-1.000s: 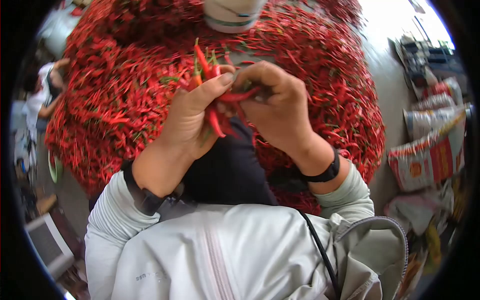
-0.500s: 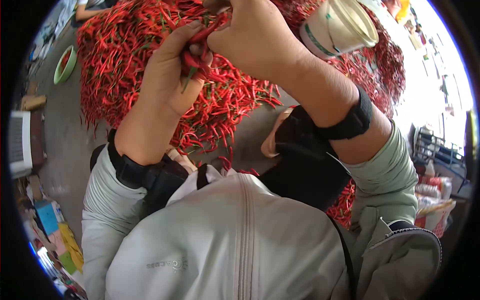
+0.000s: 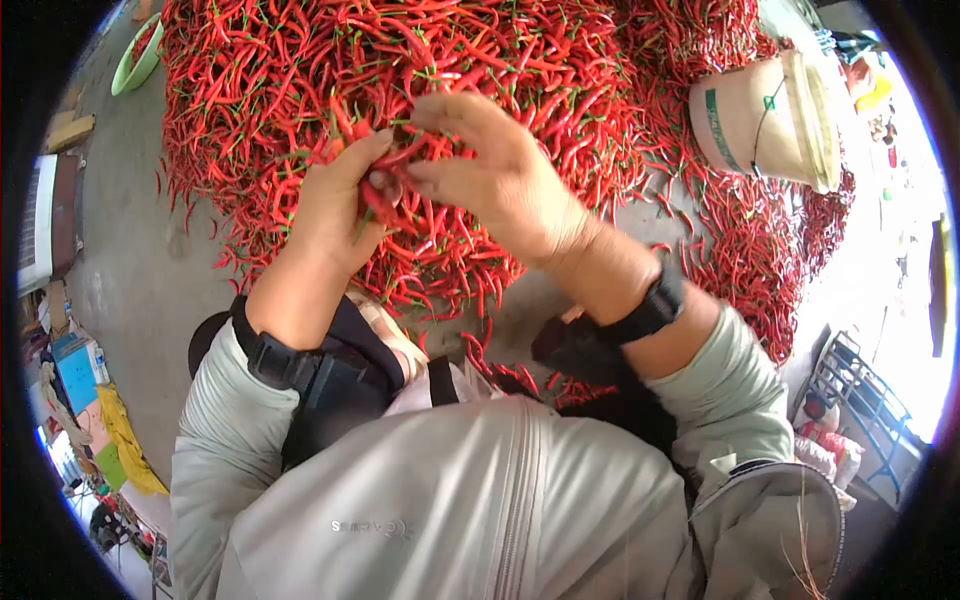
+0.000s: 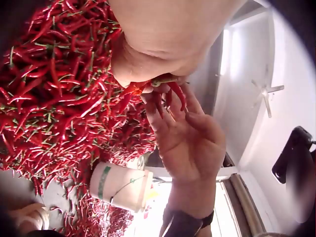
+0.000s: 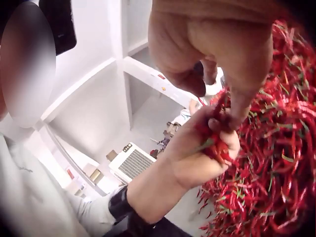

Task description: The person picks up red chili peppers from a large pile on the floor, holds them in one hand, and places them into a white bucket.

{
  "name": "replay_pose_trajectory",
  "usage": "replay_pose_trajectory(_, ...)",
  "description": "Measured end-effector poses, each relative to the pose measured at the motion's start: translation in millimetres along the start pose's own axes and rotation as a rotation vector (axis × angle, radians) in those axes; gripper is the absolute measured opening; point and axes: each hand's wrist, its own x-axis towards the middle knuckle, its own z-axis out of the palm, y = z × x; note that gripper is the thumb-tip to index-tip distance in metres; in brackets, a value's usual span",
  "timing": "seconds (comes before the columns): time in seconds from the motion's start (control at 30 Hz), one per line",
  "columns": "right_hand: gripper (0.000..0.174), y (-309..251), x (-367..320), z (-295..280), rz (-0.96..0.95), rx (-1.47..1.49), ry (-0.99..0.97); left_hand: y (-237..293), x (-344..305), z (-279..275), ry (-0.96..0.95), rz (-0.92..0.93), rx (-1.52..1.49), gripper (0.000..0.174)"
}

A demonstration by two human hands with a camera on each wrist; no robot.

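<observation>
Over grey floor (image 3: 130,290), with a chilli heap (image 3: 270,90) beyond the grip, clutches slim, glossy red chillies (image 3: 378,206) in the left hand (image 3: 330,195); has the right hand (image 3: 505,185) wide, just beside them. Wears, below the grip, a jacket (image 3: 380,490) with unreadable lettering.

Jacket (image 3: 300,510): pale grey-green, smooth fabric, full-length front zip (image 3: 517,490) in matching tone. Chest: small lettering (image 3: 355,526) beside a curled emblem (image 3: 397,528); too small to read. Sleeves (image 3: 225,425) wrinkled, bunched below the elbows. Broad black strap on each wrist; left strap (image 3: 275,362) carries a boxy black fitting. Legwear (image 3: 625,400) dark.
</observation>
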Motion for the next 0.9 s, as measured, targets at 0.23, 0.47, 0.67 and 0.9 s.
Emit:
replay_pose_trajectory(0.23, 0.029, 80, -16, -24, -0.195, -0.428, 0.401, -6, 17, -11, -0.220, -0.230, -0.237, 0.004)
replay_pose_trajectory(0.47, 0.044, 112, 16, -126, -0.391, -1.116, 0.797, -19, 1, 30, -0.266, -0.377, 0.032, 0.008)
replay_pose_trajectory(0.67, 0.070, 126, -34, -136, 0.058, -1.292, 0.432, -52, 0, 51, -0.382, -0.428, 0.158, 0.013)
replay_pose_trajectory(0.9, 0.064, 166, -105, -145, 0.515, -1.220, 0.206, -51, -25, 41, -0.411, -0.534, 0.096, 0.016)
